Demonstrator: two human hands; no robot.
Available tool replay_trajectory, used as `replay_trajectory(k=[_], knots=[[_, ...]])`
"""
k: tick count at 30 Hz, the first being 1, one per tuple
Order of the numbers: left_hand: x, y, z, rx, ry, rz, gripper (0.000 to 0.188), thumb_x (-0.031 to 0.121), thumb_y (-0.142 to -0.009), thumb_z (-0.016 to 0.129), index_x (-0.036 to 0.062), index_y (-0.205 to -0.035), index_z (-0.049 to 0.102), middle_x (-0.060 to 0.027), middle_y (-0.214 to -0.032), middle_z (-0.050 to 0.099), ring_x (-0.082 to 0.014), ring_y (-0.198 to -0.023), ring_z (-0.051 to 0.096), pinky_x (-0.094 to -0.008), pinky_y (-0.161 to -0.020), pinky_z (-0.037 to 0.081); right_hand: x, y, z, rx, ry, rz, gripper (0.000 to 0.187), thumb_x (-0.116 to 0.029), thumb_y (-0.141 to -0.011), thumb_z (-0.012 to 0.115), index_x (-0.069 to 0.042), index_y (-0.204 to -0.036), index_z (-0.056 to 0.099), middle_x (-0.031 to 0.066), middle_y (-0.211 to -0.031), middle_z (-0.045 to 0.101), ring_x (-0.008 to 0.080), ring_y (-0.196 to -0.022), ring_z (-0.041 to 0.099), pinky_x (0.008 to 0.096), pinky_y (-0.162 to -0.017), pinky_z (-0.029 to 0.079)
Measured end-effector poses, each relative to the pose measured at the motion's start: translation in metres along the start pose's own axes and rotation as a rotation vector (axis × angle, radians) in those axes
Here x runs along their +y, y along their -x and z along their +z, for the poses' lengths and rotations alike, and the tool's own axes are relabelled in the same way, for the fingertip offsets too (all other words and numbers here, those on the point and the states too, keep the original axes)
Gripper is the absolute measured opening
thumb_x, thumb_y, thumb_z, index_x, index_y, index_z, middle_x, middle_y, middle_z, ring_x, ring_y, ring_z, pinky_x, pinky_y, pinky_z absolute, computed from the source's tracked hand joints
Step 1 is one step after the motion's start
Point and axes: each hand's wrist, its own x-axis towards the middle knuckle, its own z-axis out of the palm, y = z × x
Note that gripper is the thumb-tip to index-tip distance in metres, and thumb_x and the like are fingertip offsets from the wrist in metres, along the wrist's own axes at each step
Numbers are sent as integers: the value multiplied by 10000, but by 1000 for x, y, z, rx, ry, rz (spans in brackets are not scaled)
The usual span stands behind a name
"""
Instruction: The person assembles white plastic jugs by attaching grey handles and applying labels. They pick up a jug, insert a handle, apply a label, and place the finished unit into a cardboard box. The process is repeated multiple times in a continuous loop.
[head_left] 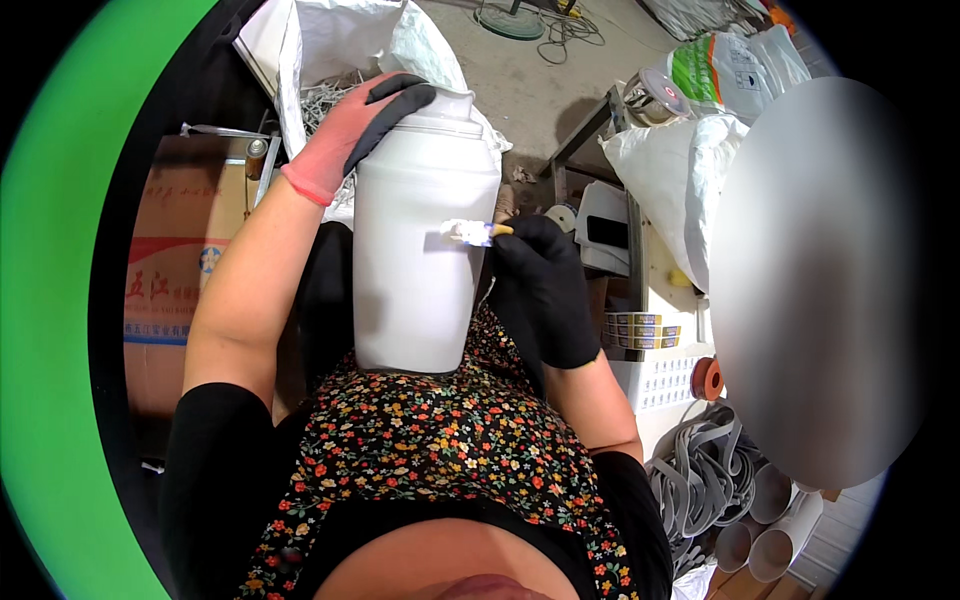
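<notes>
We see a tall white plastic container (420, 250) standing upright on the person's lap, its base resting against the floral-print dress (450, 450). The left hand (355, 125), in a pink glove w/ black fingers, sits on the container's shoulder near the top; the fingers (400, 100) curl over the upper rim beside the lid (440, 105), closed round it, steadying the body from the left side. The right hand (540, 290), in a black glove, is at the container's right side, abt mid-height. Its fingers are pinched shut on a small brush (478, 233) w/ a yellowish handle end; the white bristle tip lies flat on the container wall, touching it. So the container stands between both hands: left on top, right fingertips just beside its right edge.

Behind the left hand we see a white woven sack (330, 40) w/ pale strips inside. Left of the arm is a brown cardboard box (170, 260). At right, a cluttered worktop (660, 290) carries small boxes, w/ another white bag (660, 160) above it. Lower right: grey straps (700, 470) and white tube ends (770, 545).
</notes>
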Motion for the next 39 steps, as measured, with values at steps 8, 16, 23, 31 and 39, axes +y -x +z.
replay_trajectory(k=[8, 16, 23, 31, 39], knots=[[4, 24, -12, 145, 131, 49, 245, 207, -907, 616, 31, -1072, 655, 10, -957, 614, -65, -895, 545, -204, -793, 439, 8, -10, 27, -75, 162, -19, 74, -26, -900, 621, -13, -973, 616, 34, -866, 653, 86, -770, 580, 238, -714, 479], [4, 23, -7, 148, 107, 72, 215, 183, -910, 621, 24, -1049, 656, 11, -947, 610, -64, -893, 544, -202, -793, 434, 3, -5, 36, 17, 228, -57, 120, -60, -881, 672, 18, -961, 628, 19, -827, 650, 50, -738, 572, 187, -656, 463], [4, 22, -3, 137, 146, 69, 214, 175, -916, 623, 15, -1055, 646, 12, -947, 612, -62, -882, 543, -204, -785, 436, 1, -1, 37, 62, 367, -86, 140, -108, -864, 697, 3, -902, 622, 14, -717, 641, 57, -619, 566, 209, -567, 450], [13, 32, -2, 136, 191, 76, 218, 163, -918, 619, 5, -1066, 641, -2, -954, 617, -69, -882, 552, -211, -785, 445, -11, 5, 48, 29, 730, -241, 125, -112, -858, 695, -8, -873, 626, 26, -706, 634, 51, -617, 547, 225, -567, 442], [7, 32, -10, 148, 223, 76, 235, 179, -913, 625, 3, -1069, 640, -6, -958, 619, -73, -885, 557, -211, -780, 448, 1, 2, 38, -73, 477, -270, 123, -102, -868, 685, -3, -903, 621, 7, -738, 622, 47, -649, 531, 219, -590, 439]])
